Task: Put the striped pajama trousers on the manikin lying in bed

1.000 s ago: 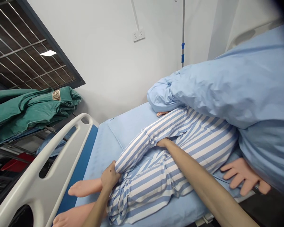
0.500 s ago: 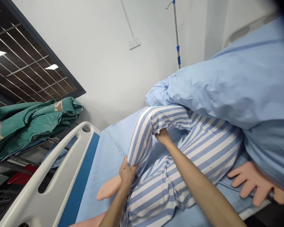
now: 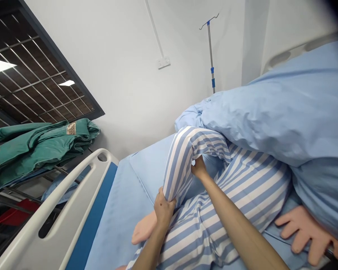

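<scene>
A manikin in blue-and-white striped pajama trousers [image 3: 242, 183] lies on the bed, one leg bent with its knee raised. My left hand [image 3: 163, 206] is wrapped round the ankle of that bent leg, over the trouser cuff; the bare foot [image 3: 143, 228] sticks out below it. Behind the raised knee, my right hand [image 3: 199, 167] supports the leg from underneath, its fingers partly hidden by the striped cloth. The other leg lies below my forearms. At the right, the manikin's hand [image 3: 312, 230] rests palm-side unclear, fingers spread, near the bed edge.
A blue quilt [image 3: 264, 116] covers the manikin's upper body. The white bed end board [image 3: 62, 198] stands at the left. Beyond it, green folded cloth [image 3: 45, 144] lies on a rack. An IV pole [image 3: 210, 48] and a wall socket [image 3: 163, 62] are at the back.
The bent leg's foot has moved right, toward the hips, with my left hand still round the ankle. The knee looks more sharply bent. My right hand stays under it. The view has tilted up slightly.
</scene>
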`<action>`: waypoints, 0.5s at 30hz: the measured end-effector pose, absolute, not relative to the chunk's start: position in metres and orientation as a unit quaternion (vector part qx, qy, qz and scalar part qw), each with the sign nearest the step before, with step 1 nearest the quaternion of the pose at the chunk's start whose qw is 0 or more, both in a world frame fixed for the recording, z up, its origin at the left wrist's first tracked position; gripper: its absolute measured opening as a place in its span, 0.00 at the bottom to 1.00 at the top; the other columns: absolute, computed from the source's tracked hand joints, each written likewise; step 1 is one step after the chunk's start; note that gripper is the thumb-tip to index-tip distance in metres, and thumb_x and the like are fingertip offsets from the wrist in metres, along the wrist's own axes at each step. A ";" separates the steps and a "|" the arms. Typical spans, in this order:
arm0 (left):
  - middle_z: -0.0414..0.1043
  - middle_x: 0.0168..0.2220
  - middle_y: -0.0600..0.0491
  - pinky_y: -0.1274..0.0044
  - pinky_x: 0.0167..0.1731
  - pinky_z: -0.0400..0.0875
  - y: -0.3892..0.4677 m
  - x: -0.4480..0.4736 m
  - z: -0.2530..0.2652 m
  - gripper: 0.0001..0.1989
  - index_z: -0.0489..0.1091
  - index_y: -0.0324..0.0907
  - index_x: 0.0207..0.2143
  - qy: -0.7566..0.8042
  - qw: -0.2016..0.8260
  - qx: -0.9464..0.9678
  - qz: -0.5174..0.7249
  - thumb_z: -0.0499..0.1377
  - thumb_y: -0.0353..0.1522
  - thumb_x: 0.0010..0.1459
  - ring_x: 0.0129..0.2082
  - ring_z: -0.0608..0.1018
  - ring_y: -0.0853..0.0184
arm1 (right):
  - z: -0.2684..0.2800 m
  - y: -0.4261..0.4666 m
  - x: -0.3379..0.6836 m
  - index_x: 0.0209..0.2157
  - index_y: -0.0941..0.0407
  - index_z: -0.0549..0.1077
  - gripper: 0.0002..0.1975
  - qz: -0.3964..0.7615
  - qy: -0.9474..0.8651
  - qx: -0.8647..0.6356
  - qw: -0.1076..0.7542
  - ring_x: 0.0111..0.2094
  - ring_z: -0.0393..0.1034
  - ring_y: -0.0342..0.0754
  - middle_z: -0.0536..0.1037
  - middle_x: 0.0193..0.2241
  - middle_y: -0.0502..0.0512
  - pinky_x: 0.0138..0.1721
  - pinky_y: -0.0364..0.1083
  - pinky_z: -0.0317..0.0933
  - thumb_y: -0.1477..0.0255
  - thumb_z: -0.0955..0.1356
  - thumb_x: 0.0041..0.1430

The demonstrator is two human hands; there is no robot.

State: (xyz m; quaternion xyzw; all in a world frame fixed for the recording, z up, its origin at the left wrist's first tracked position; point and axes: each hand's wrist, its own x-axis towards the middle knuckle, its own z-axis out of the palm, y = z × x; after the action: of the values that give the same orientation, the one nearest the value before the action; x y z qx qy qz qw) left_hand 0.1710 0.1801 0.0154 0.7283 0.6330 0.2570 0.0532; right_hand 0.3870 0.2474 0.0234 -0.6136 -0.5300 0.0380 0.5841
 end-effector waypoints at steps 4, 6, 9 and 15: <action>0.67 0.33 0.51 0.77 0.32 0.60 0.180 0.170 0.014 0.24 0.55 0.42 0.47 0.631 0.055 0.730 0.257 0.53 0.35 0.46 0.34 0.70 0.63 | 0.022 0.247 0.388 0.43 0.58 0.64 0.20 0.034 -0.538 -0.612 0.578 0.48 0.55 0.54 0.65 0.42 0.60 0.47 0.52 0.54 0.70 0.63 0.45; 0.67 0.33 0.51 0.77 0.32 0.60 0.179 0.169 0.013 0.24 0.55 0.42 0.47 0.627 0.048 0.733 0.261 0.53 0.34 0.45 0.35 0.70 0.63 | 0.021 0.246 0.389 0.42 0.58 0.64 0.19 0.031 -0.538 -0.612 0.578 0.47 0.56 0.54 0.65 0.41 0.60 0.47 0.52 0.55 0.71 0.63 0.45; 0.67 0.33 0.51 0.77 0.33 0.60 0.178 0.165 0.013 0.24 0.55 0.42 0.48 0.618 0.040 0.741 0.258 0.53 0.34 0.46 0.35 0.69 0.64 | 0.019 0.245 0.390 0.41 0.57 0.65 0.18 0.034 -0.533 -0.617 0.578 0.46 0.57 0.54 0.66 0.39 0.59 0.45 0.51 0.56 0.71 0.62 0.45; 0.67 0.33 0.52 0.77 0.32 0.60 0.172 0.146 0.015 0.23 0.56 0.43 0.47 0.620 0.032 0.747 0.236 0.53 0.34 0.45 0.34 0.70 0.64 | 0.017 0.242 0.391 0.41 0.57 0.65 0.19 0.071 -0.542 -0.633 0.547 0.46 0.58 0.53 0.66 0.42 0.58 0.42 0.50 0.58 0.69 0.63 0.44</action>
State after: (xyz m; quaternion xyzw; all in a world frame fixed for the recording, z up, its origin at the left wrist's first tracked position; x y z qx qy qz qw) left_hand 0.1464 0.1723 0.0146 0.7471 0.6205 0.2363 0.0322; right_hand 0.3907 0.2419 0.0166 -0.6333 -0.5424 0.0712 0.5474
